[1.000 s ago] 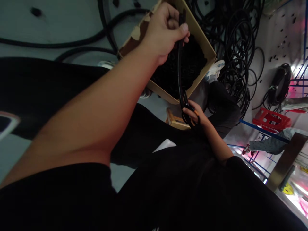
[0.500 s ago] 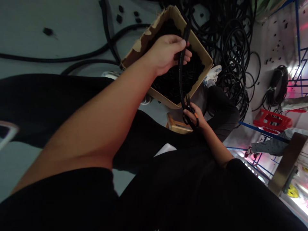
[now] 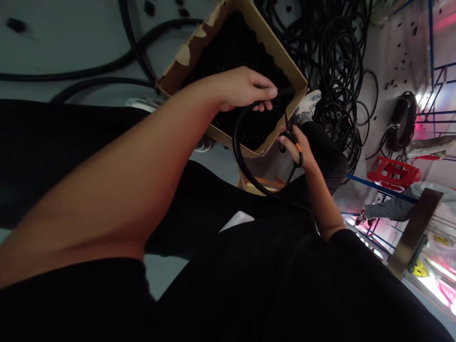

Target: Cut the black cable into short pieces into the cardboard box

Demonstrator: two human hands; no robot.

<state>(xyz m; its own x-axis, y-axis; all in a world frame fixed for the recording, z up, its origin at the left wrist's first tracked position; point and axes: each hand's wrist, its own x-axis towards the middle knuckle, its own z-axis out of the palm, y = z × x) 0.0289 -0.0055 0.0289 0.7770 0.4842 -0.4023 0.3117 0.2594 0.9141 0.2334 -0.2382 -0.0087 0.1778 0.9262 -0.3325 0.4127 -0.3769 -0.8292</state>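
My left hand (image 3: 249,90) is closed on a black rubber tube (image 3: 239,147), over the cardboard box. The tube's end sticks out past the fingertips to the right, while the rest bends down in a loop towards my lap. In my right hand (image 3: 302,140) are black scissors (image 3: 287,124) with an orange mark on the handle. Their blades point up by the near right edge of the box, a little apart from the tube's end. The cardboard box (image 3: 272,33) has torn flaps and holds a heap of small black pieces (image 3: 242,47), dark and hard to tell apart.
A tangled pile of black tubing (image 3: 338,57) lies right of the box, and thicker black tubes (image 3: 89,73) cross the floor at left. A wooden stool (image 3: 258,186) stands below the box. Further right are a red plastic stool (image 3: 394,172) and another person's leg (image 3: 390,209).
The tube, straight between my hands before, now bends in a loop. My left hand has come down and holds it near its end. The scissors are now clear of the tube.
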